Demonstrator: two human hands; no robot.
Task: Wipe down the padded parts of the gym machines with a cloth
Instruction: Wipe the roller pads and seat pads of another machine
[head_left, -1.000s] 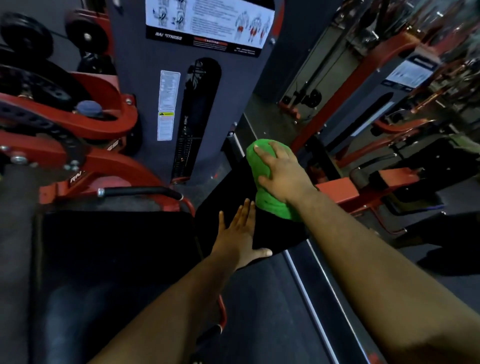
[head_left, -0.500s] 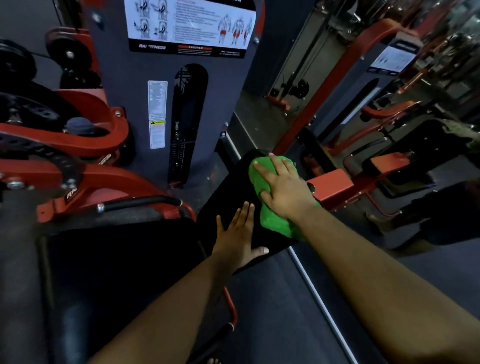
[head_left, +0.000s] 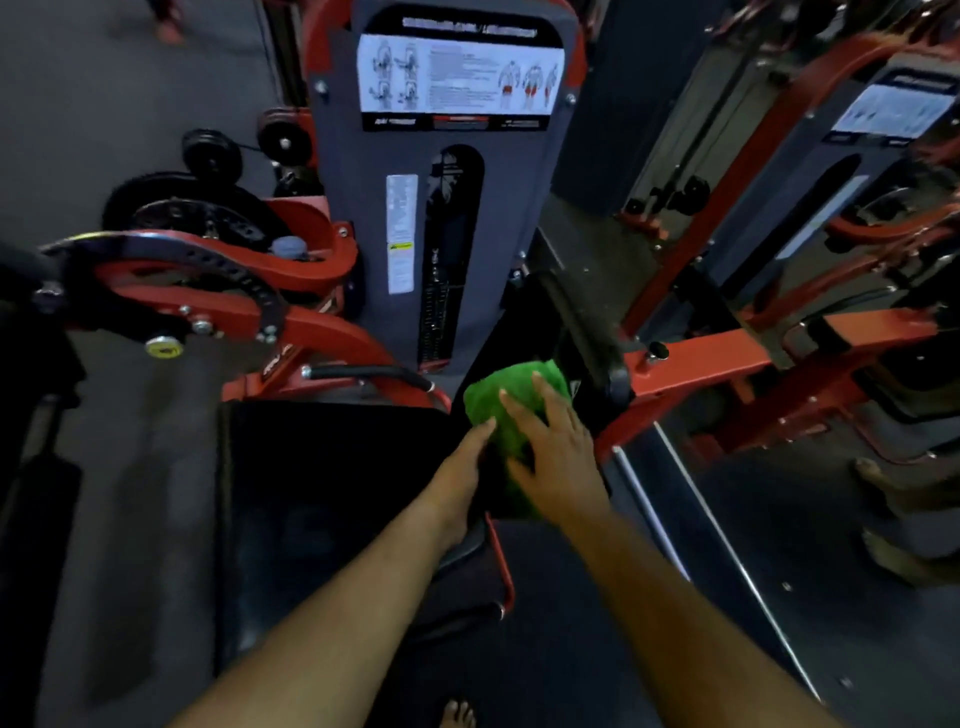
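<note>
A green cloth (head_left: 501, 402) lies on a narrow black pad (head_left: 511, 332) of the red gym machine, in the middle of the head view. My right hand (head_left: 558, 457) presses flat on the cloth with fingers spread. My left hand (head_left: 460, 478) rests flat against the pad's left edge, fingertips touching the cloth. A larger black seat pad (head_left: 322, 499) sits to the left, below my left forearm.
A grey weight-stack tower (head_left: 457, 208) with an instruction placard stands straight ahead. Red frame arms and a black handle (head_left: 363, 371) are at the left. A red beam (head_left: 727, 358) and a second machine are at the right. A bare foot (head_left: 457, 714) shows at the bottom.
My right hand has dragged the green cloth down the narrow pad toward me. My left hand has slid closer, now touching the cloth. The view has tilted up, showing more of the tower.
</note>
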